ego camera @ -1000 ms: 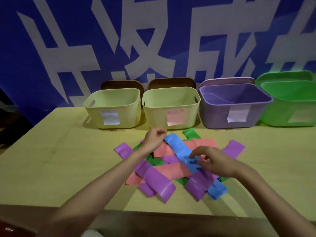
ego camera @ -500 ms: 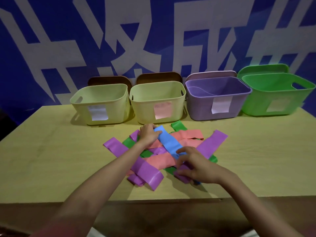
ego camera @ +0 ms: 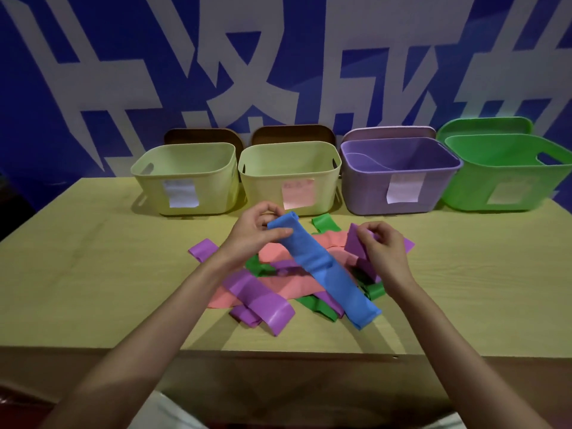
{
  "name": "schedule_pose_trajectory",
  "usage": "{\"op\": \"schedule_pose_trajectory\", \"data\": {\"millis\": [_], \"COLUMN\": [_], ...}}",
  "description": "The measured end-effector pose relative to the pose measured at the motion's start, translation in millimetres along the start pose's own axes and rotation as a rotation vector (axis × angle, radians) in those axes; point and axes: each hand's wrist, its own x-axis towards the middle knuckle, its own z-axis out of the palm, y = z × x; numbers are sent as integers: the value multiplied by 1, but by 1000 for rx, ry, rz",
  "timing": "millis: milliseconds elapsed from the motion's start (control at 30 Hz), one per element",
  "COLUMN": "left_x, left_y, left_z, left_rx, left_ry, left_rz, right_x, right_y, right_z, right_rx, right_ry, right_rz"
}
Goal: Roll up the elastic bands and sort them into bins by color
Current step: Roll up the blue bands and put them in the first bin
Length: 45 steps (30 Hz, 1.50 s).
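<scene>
Holding, left hand: we see our left hand (ego camera: 252,232) pinching the far end of the blue band (ego camera: 325,270) between thumb and curled fingers, lifting that end clear of the heap.
Holding, right hand: our right hand (ego camera: 379,247) has its fingers curled round a folded purple band (ego camera: 356,246), raised just above the right side of the heap.
Blue band: it runs diagonally from our left hand down toward us, its near end resting on the pile close to the table's front edge.
Pile: pink bands (ego camera: 278,252), green bands (ego camera: 315,306) and more purple bands (ego camera: 263,300) lie crossed over one another, unrolled, in the middle of the table (ego camera: 93,274).
Bins: four stand in a row behind the pile; we count two pale yellow bins, left (ego camera: 185,178) and second (ego camera: 289,178), then a purple bin (ego camera: 399,178) and a green bin (ego camera: 507,174) on the far right.
Labels: each bin carries a paper note on its front wall; we cannot read the writing.
Lids: brown lids lean upright behind the yellow bins, a purple and a green one behind the others.
Backdrop: a blue banner (ego camera: 278,57) with large white characters fills the wall.
</scene>
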Motion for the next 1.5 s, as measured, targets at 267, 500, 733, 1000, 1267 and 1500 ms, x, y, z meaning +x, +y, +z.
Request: {"op": "schedule_pose_trajectory", "data": {"millis": [267,500,733,1000,1267,1500], "left_x": [-42,-53,-39,-8,22,26], "left_y": [19,26,37,42,30,12], "left_z": [-13,-10,2,-3,-31,-17], "left_rx": [-151,-334,-500,-755,-752,-585], "left_ry": [-148,-114,125,202,334,245], "left_rz": [-19,-66,-116,-110,-37,-101], "right_x": [13,-23,-37,-43,-30,5], "right_y": [12,-17,-28,-24,-17,13], "right_z": [28,18,-6,-22,-40,-78], "right_rx": [-372,8,-78,-24,-20,-148], "right_ry": [-356,-607,-894,-925,-826,-312], "right_rz": [-115,-141,-8,40,94,-5]}}
